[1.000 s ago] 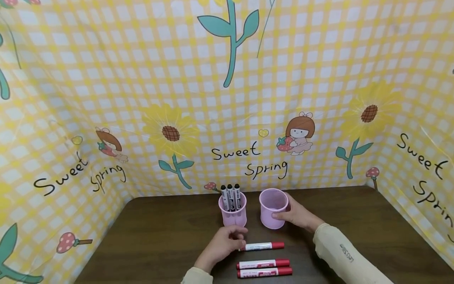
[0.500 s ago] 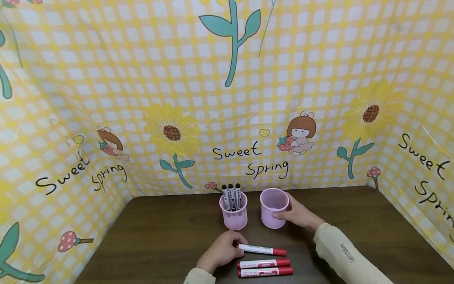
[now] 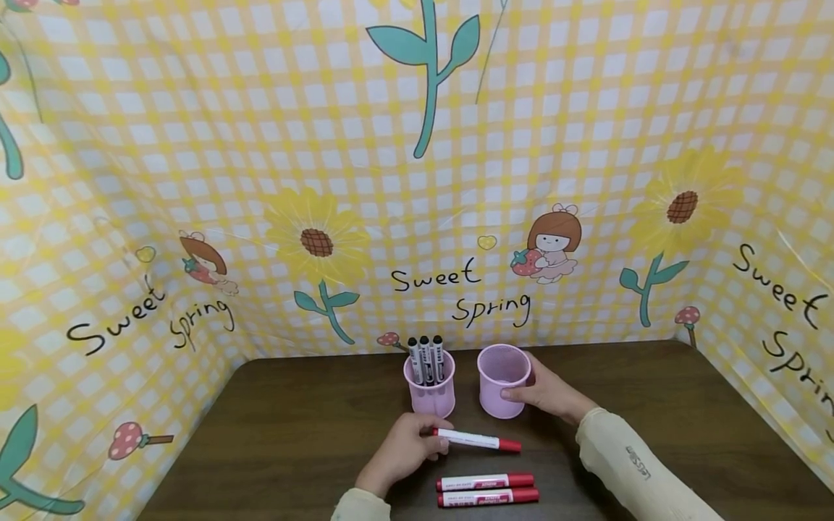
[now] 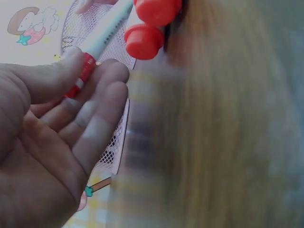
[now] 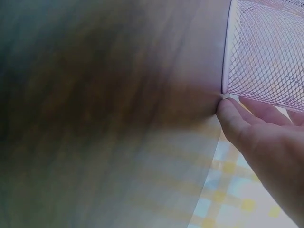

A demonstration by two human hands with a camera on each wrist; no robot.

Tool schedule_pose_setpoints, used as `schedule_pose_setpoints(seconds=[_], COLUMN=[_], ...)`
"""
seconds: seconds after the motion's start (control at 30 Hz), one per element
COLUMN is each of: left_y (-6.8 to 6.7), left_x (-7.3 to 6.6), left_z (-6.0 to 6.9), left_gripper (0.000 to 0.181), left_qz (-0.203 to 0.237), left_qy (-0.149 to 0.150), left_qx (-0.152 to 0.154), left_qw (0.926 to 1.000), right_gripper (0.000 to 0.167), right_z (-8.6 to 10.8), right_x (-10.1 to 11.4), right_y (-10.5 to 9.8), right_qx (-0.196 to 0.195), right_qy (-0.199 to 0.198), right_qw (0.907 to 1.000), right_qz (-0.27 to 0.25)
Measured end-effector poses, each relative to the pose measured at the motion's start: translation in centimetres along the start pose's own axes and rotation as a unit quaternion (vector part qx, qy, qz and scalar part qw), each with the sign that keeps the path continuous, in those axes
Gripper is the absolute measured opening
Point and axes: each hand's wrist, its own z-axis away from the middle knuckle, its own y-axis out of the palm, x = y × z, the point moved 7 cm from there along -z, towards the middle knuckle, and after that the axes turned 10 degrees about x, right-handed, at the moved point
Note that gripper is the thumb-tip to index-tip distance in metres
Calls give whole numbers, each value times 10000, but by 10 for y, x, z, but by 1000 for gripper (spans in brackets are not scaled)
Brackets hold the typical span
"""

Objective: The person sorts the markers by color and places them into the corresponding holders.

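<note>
clearly, the pinched red-capped marker (image 3: 478, 439) is in the left hand (image 3: 405, 449), on the person's side of the right pink mesh pen cup (image 3: 500, 398), its cap pointing rightward. thumb and fingertips are closed on its rear end only, the remaining fingers loosely bent; how far it is off the wooden table (image 3: 293, 434) i cannot tell. that end grip looks the likeliest trouble: with the weight beyond it, the marker could pivot, droop or slip. nearer the person, two lying red-capped markers (image 3: 485, 482) could roll if the left sleeve (image 3: 363, 505) brushed them. the right hand (image 3: 554, 391) has its thumb on the right cup's near wall and its fingers round behind; a careless tug might tip it. the left pink mesh pen cup (image 3: 433, 400), just beyond the left knuckles, might get bumped. counted: three red-capped markers, three black-capped markers (image 3: 426, 362) standing in the left cup, two cups, two hands, one table.
</note>
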Motion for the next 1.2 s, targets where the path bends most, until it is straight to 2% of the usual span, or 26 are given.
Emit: schedule_pose_setpoints(seconds=[0.2,0.37,0.5,0.6,0.7,0.77,0.93,1.03,1.2], left_y=[-6,-10,-7,-4,-1,1,4,0,-12], left_x=[-14,-37,-59,-74,-83,-89,-104,-115,-138], left_z=[-1,0,0,-3,-9,-14,-31,-43,-66], left_gripper=[20,23,28,30,32,33,31,27,24], left_qz=[-343,-366,85,585,1093,1273,996,917,1070], left_qy=[127,471,892,1070,1139,1173,1295,1421,1681], left_qx=[-249,-532,-566,-531,-556,-607,-779,-1112,-1779], left_qw=[9990,9968,9944,9911,9859,9830,9835,9793,9637], right_gripper=[79,80,81,79,78,77,77,76,78], right_z=[-1,-1,-2,-2,-2,-3,-4,-3,-3], right_x=[-3,-3,-2,-2,-3,-4,-6,-6,-5], right_y=[-1,-4,-3,-3,-1,-1,-1,-2,-3], right_qx=[-34,-2,51,61,86,117,108,75,7], right_qy=[92,30,-44,-63,-93,-116,-78,-44,135], right_qw=[9999,10000,10000,10000,9999,9998,9999,9999,9999], right_qz=[-24,-45,-52,-40,-51,-71,-67,-78,-59])
